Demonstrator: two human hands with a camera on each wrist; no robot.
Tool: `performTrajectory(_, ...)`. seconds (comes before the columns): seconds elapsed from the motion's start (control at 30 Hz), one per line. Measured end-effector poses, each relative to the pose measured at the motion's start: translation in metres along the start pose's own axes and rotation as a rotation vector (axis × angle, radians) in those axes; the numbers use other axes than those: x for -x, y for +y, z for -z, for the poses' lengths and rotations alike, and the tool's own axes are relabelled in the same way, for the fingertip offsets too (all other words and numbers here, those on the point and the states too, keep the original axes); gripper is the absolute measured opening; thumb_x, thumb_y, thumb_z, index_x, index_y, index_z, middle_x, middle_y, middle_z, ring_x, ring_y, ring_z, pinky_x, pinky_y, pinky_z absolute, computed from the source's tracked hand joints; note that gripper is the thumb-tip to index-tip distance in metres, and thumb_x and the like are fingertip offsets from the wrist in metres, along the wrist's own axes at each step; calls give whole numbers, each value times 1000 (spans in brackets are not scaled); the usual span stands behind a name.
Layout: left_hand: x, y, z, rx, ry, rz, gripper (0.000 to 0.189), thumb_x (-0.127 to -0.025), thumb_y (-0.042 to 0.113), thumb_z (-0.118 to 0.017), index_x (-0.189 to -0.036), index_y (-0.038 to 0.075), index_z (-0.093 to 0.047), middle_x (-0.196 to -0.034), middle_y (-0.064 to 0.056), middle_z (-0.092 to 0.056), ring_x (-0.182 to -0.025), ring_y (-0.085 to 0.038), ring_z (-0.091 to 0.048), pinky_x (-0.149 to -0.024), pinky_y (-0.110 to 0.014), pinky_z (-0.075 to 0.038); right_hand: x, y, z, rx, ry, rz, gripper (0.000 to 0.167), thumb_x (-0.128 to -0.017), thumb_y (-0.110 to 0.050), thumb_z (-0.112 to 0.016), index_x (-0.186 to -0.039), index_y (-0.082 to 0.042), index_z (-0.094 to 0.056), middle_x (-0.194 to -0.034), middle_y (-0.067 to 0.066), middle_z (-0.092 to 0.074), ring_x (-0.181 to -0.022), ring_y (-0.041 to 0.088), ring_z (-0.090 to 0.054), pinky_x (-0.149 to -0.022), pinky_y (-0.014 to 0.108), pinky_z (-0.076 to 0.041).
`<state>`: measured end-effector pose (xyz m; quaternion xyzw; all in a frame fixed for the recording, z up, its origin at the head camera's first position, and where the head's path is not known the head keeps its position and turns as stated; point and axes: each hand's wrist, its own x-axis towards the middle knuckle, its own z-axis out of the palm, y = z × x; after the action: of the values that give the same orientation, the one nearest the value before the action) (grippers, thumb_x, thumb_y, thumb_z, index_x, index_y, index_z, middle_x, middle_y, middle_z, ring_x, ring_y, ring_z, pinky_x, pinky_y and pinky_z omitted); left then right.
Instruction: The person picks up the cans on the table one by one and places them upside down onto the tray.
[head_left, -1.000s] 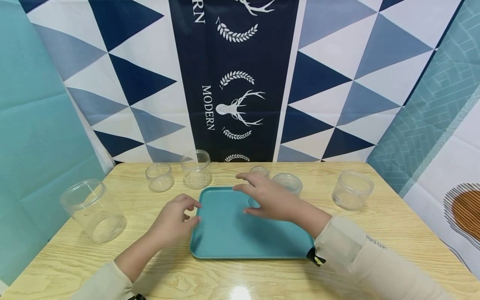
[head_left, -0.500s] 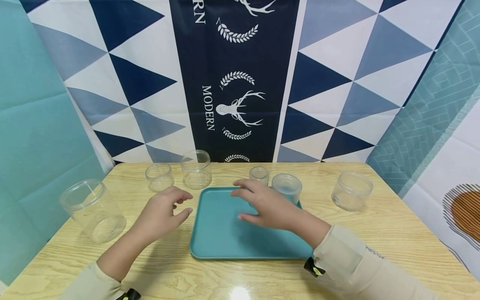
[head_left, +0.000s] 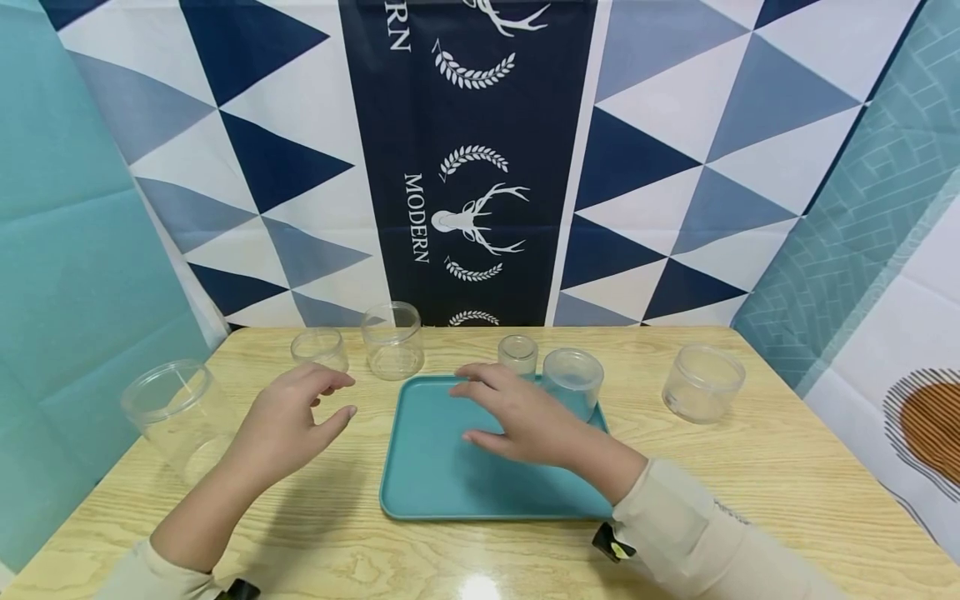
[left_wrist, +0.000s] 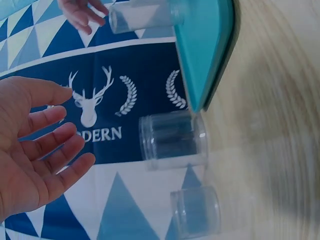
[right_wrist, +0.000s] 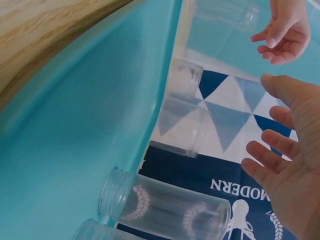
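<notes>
My left hand [head_left: 288, 425] hovers above the table left of the teal tray [head_left: 431, 467], its fingers loosely bent with nothing between them. Over the middle of the tray is my right hand [head_left: 517, 412], likewise holding nothing, thumb apart from the fingers. Two clear jars stand at the tray's back right: a narrow jar [head_left: 517, 357] and a wider jar [head_left: 573, 379], both partly behind the right hand. In the right wrist view the narrow jar [right_wrist: 172, 207] stands on the tray, apart from the fingers [right_wrist: 265, 157]. A low clear jar [head_left: 320, 346] lies behind my left hand, partly covered.
A large clear jar [head_left: 168, 400] stands at the table's left, partly hidden by the left forearm. Behind the tray's left corner is a medium clear jar [head_left: 393, 342]. Another clear jar [head_left: 703, 383] stands on the right. A patterned cloth [head_left: 645, 167] hangs along the table's back edge.
My left hand has moved left, away from the tray's edge. The right hand has drawn slightly left and towards me, uncovering more of the two jars on the tray.
</notes>
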<state>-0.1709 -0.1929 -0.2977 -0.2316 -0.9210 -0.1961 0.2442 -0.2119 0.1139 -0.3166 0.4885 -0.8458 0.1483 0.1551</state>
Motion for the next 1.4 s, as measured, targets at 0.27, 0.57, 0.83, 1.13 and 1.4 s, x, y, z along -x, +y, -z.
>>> performTrajectory(0.27, 4, -11, 20, -21, -6, 25, 32, -79, 11, -80, -108, 6, -69, -107, -10, -66, -87, -29, -63, -68, -44, -54, -6, -8, -3, -22, -40, -18, 52, -90, -32, -71, -134, -9, -55, -143, 13, -46, -132, 25, -43, -104, 41, -43)
performTrajectory(0.57, 10, -28, 38, -58, -2, 53, 39, -79, 14, -80, -114, 5, -67, -113, -16, -62, -97, -37, -60, -72, -54, -50, -11, -16, -9, -61, -84, -26, 56, -90, -36, -70, -137, -11, -52, -147, 10, -42, -135, 24, -40, -107, 41, -39)
performTrajectory(0.83, 18, -42, 55, -67, 34, 105, 42, -80, 15, -79, -117, 2, -65, -114, -20, -60, -95, -41, -58, -76, -60, -45, -18, -23, -14, -84, -105, -13, 56, -91, -37, -69, -139, -13, -51, -149, 8, -40, -137, 23, -37, -110, 39, -36)
performTrajectory(1.13, 25, -62, 72, -101, 56, 178, 46, -80, 19, -79, -119, 1, -63, -116, -23, -58, -94, -41, -56, -73, -57, -44, -28, -31, -18, -83, -121, 11, 57, -91, -38, -69, -139, -13, -51, -148, 8, -40, -136, 22, -37, -109, 36, -36)
performTrajectory(1.4, 29, -87, 81, -157, -55, 241, 66, -77, 33, -82, -126, -3, -57, -123, -30, -50, -112, -52, -44, -83, -68, -38, -33, -36, -23, -86, -131, 36, 57, -90, -37, -70, -138, -14, -50, -148, 11, -39, -136, 25, -38, -108, 38, -38)
